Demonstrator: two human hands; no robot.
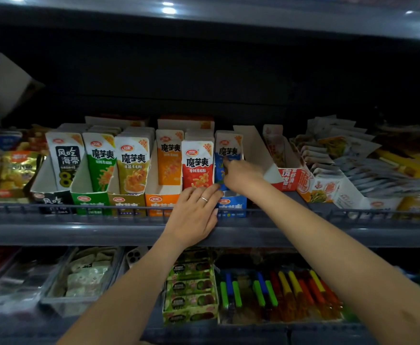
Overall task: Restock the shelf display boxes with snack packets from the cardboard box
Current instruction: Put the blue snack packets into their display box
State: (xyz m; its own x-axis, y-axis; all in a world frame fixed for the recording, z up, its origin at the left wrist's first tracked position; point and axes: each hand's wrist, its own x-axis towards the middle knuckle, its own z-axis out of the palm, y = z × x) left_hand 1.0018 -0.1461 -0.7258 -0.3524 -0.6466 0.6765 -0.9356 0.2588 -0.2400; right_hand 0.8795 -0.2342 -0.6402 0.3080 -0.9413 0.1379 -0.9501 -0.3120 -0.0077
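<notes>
Head view: my right hand is at the blue display box, fingers curled against the face of the blue snack packet standing upright in it. I cannot tell whether they pinch it or only touch.

My left hand lies flat just left of that box, fingers straight, holding nothing. It covers the front of the neighbouring box where the red packet stands, fingertips at the blue box's left front corner.

The wire rail runs along the shelf edge in front of the blue box. Right of it a white-walled box shows a bare inner wall. Above it, dark open space reaches the upper shelf.
</notes>
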